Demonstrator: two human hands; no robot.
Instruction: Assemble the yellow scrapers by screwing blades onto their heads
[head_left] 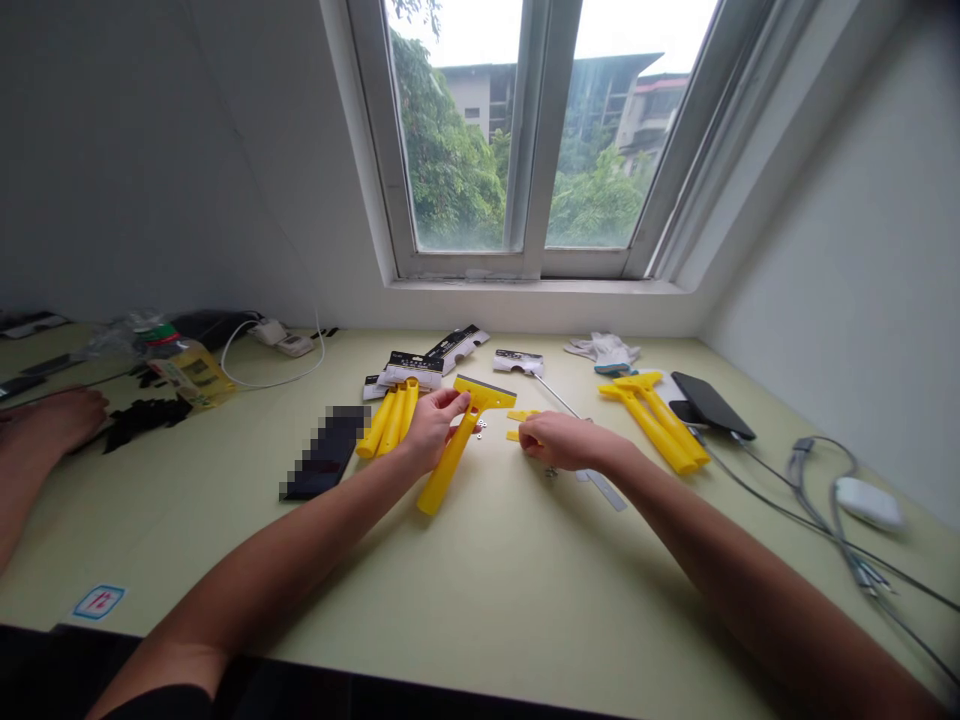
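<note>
My left hand (433, 428) is closed round the neck of a yellow scraper (444, 478), its wide head with a dark blade strip (486, 386) pointing up and away. My right hand (559, 440) is low over the table with fingers curled together; what they hold, if anything, is hidden. Small yellow plates (517, 415) lie at its fingertips. Between the hands are several tiny metal nuts (482, 425). A grey blade strip (606, 492) lies partly under my right wrist, and a thin metal rod (559, 393) runs behind that hand.
Yellow handles (390, 425) lie left beside a black phone (326, 455); two scrapers (664, 425) lie right, near another phone (712, 402) and grey cables (810, 510). Cardboard packaging (412, 368) and gloves (604, 352) are behind. Another person's hand (71, 418) rests far left near a bottle (191, 365).
</note>
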